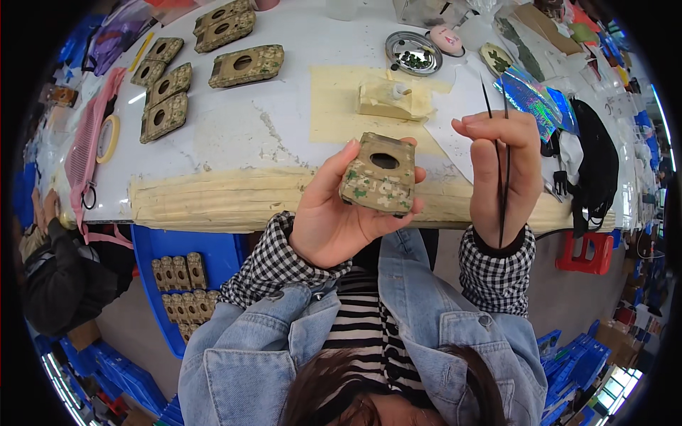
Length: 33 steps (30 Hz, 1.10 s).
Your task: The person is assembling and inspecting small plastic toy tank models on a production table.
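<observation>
My left hand (323, 224) is closed around a camouflage toy tank hull (378, 186), held tilted up above the table's front edge. An oval hole opens in the hull's top, and green patches mark its near end. To the right, my right hand (517, 160) grips a pair of black tweezers (504, 174) whose tips point up and away, apart from the hull. The tips look slightly spread, and I can make out nothing between them. Beyond the hull sits a block wrapped in yellow tape (383, 105). A round metal dish (429, 69) of small dark green bits stands behind it.
More camouflage hulls (246, 64) stand at the table's far left. Yellow tape (213, 202) covers the front edge. A blue tray (148, 245) of small camouflage parts is below left. Holographic film (529, 103) and a black bag lie right. A co-worker's dark sleeve (67, 259) shows at left.
</observation>
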Tool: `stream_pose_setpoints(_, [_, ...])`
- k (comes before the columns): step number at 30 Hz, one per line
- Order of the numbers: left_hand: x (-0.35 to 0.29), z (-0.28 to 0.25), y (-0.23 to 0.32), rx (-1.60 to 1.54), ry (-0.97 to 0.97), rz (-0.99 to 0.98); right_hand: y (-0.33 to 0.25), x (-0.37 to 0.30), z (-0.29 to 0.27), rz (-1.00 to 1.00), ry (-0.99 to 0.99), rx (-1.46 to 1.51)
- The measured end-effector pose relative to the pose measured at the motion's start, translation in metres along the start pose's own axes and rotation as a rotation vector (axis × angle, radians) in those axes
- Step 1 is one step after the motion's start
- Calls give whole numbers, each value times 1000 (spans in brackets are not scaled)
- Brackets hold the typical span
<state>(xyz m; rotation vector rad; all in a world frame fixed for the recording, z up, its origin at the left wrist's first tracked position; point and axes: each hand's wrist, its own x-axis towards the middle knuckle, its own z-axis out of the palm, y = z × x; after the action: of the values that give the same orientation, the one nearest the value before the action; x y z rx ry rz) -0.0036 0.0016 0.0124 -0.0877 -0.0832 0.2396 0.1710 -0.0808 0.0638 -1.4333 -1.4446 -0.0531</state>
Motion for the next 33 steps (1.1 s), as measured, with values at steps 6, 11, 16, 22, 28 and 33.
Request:
stream_pose_setpoints(6, [4, -7, 5, -113, -21, -9, 20, 23, 17, -62, -71, -249])
stream_pose_setpoints(11, [3, -7, 10, -155, 3, -60, 29, 28, 31, -97, -75, -302])
stream_pose_setpoints(16, [1, -8, 11, -191, -16, -77, 30, 31, 36, -141, -89, -311])
stream_pose_setpoints(22, [2, -9, 12, -189, -23, -78, 26, 30, 33, -133, -25, -268])
stream_pose_setpoints(28, [1, -7, 11, -176, -34, -81, -8, 24, 17, -10, 8, 53])
stream_pose_setpoints(33, [2, -10, 10, -134, -42, -72, -21, 12, 20, 294, -139, 539])
